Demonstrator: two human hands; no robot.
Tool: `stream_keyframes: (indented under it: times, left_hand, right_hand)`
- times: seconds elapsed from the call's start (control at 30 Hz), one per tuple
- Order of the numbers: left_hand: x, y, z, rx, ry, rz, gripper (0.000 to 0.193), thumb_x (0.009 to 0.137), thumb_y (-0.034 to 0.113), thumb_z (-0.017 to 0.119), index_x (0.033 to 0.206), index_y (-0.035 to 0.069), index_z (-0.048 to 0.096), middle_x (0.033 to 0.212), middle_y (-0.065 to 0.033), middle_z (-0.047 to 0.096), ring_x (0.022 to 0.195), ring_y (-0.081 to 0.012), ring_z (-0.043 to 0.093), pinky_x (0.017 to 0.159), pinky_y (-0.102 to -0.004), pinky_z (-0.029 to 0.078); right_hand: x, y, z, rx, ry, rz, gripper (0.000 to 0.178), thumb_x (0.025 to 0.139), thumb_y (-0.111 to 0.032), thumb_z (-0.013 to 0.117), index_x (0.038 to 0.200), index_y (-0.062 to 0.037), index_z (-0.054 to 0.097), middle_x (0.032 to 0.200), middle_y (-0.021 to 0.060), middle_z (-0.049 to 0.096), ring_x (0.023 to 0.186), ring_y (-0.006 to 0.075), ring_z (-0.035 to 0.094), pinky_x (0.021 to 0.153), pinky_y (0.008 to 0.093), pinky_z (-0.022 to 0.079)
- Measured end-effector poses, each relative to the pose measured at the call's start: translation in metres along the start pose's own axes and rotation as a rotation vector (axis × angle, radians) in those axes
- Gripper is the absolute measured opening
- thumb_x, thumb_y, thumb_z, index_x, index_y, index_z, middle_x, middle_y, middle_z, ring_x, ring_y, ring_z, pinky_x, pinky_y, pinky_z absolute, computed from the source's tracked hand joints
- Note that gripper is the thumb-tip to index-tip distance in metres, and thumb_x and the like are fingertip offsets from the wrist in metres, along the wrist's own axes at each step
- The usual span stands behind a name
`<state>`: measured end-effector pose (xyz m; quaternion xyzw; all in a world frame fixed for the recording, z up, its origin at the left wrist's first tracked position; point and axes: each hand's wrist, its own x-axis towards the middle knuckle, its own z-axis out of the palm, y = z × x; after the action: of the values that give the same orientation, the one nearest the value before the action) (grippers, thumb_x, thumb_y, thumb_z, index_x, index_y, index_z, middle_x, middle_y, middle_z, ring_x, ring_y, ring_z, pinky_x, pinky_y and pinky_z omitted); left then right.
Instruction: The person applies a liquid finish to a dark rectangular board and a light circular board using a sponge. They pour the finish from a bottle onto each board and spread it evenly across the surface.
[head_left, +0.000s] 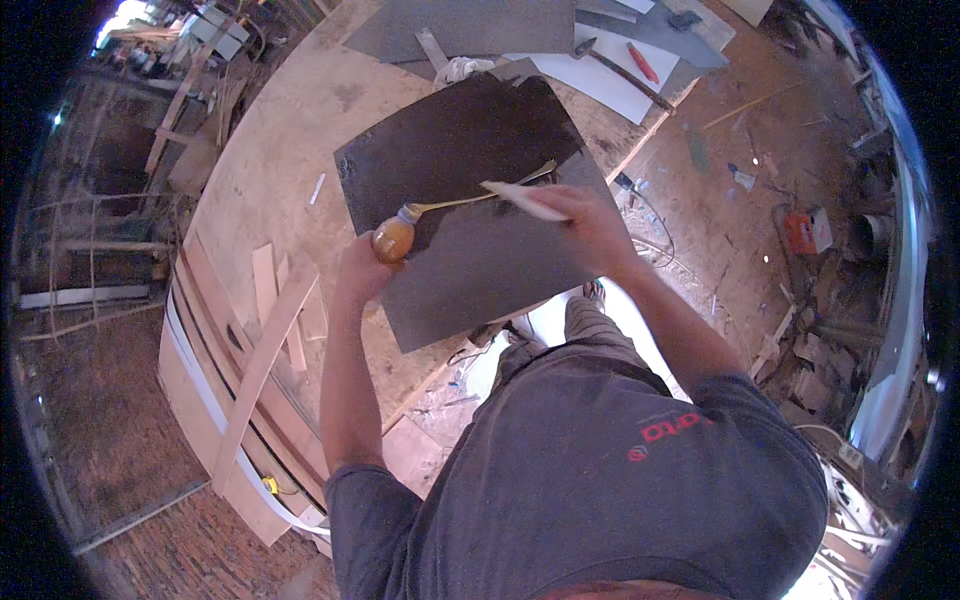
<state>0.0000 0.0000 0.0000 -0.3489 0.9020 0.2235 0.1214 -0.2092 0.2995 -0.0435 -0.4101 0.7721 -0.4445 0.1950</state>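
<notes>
My left hand [362,268] is closed round a small bottle of amber liquid [393,240], tilted over a dark grey sheet [440,285]. From its mouth a thin yellowish line of the liquid [455,204] runs across the sheet to the right. In my right hand [597,228] is a flat whitish piece like a spreader [530,200], pinched at one end, its free edge at the line of liquid. The sheet's far part looks darker and wet, the near part a duller grey. Beneath the sheet is the wooden workbench [262,190].
Beyond the sheet lie more grey sheets [490,28], a hammer [625,73], a red-handled tool [643,62] and a crumpled white cloth [465,70]. Wooden strips [262,370] rest at the bench's left, near a yellow tape measure [270,485]. A red-and-white container [808,232] stands on the littered floor.
</notes>
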Motion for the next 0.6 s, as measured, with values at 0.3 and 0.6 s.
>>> stream_keyframes:
  times: [0.3,0.6]
  left_hand:
    - [-0.012,-0.035,0.017,-0.665,0.033,0.252,0.052,0.071,0.015,0.089,0.118,0.005,0.069,0.105,-0.0054,0.075,0.093,-0.0170,0.070,0.086,-0.0352,0.055]
    - [0.004,-0.047,0.009,-0.398,0.021,0.200,0.048,0.068,0.020,0.091,0.109,0.002,0.072,0.100,-0.0135,0.077,0.093,-0.0271,0.074,0.084,-0.0399,0.057]
  right_hand:
    - [0.004,-0.090,0.094,-0.562,0.191,-0.209,0.064,0.076,0.007,0.064,0.132,-0.0231,0.068,0.130,0.0048,0.066,0.117,0.0329,0.060,0.098,0.0449,0.052]
    - [0.003,-0.064,0.079,-0.554,0.345,-0.075,0.067,0.074,0.007,0.064,0.133,-0.0244,0.068,0.130,0.0028,0.065,0.119,0.0326,0.059,0.101,0.0460,0.050]
